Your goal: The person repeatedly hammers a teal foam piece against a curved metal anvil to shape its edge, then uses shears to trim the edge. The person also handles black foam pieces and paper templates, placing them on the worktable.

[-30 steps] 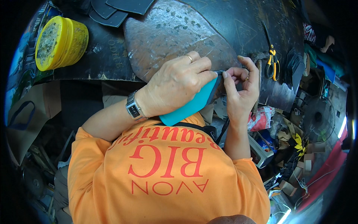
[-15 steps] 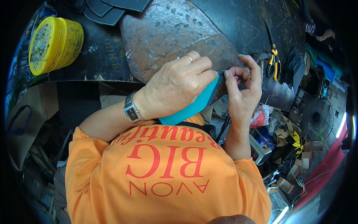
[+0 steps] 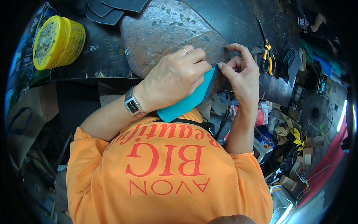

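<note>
A flat teal sheet (image 3: 182,106) with a dark grey edge strip (image 3: 211,84) slants between my hands, over the front edge of the worktable. My left hand (image 3: 173,76) is closed on its upper part, back of the hand up, fingertips hidden beneath. At the sheet's upper right corner, the thumb of my right hand (image 3: 241,72) meets the dark edge, with the middle fingers curled behind and the index finger arched above. Under both hands lies a worn, stained brown board (image 3: 149,41).
Yellow-and-black handled scissors (image 3: 268,59) lie right of the board, beside a stack of dark pieces (image 3: 289,61). A yellow tub (image 3: 61,43) stands at the left. Dark flat pieces (image 3: 106,16) overlap at the back. A fan (image 3: 316,112) and clutter fill the floor at right.
My right hand has shifted slightly left and up along the sheet's corner. The sheet and my left hand have moved a little up and left.
</note>
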A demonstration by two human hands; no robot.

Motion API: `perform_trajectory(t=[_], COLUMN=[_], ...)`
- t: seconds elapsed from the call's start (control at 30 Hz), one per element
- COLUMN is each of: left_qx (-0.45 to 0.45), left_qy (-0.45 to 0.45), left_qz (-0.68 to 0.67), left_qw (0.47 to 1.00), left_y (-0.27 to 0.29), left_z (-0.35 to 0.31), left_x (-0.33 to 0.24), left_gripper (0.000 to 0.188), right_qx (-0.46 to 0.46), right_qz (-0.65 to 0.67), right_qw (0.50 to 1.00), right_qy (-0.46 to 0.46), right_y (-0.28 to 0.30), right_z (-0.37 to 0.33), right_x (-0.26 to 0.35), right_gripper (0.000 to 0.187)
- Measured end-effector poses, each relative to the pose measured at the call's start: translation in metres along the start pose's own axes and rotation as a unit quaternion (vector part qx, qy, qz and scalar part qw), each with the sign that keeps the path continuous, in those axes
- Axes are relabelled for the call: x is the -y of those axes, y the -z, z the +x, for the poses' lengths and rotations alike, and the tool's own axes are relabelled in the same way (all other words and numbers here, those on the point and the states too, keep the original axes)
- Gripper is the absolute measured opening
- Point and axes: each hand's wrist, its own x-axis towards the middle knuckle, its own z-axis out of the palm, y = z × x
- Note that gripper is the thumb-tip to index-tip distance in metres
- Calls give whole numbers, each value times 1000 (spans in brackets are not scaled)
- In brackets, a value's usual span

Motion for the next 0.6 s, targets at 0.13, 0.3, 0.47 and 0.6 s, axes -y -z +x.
perform_trajectory(t=[0.13,0.3,0.47,0.6], left_qx=[-6,-20,-16,-20], left_qy=[4,-3,-8,-5], left_qz=[0,8,16,22], left_qw=[1000,1000,1000,1000], left_y=[-1,-2,-4,-4], left_z=[0,-2,-2,-4], left_x=[0,0,1,1], left_gripper=[18,15,14,14], right_qx=[-43,-207,-210,-191], right_qz=[37,-83,-421,-221], right_qw=[998,965,878,956], right_qy=[30,141,95,34], right_y=[0,19,45,57], right_z=[-6,-35,-34,-39], right_x=[-6,-34,-72,-64], right_gripper=[41,50,48,54])
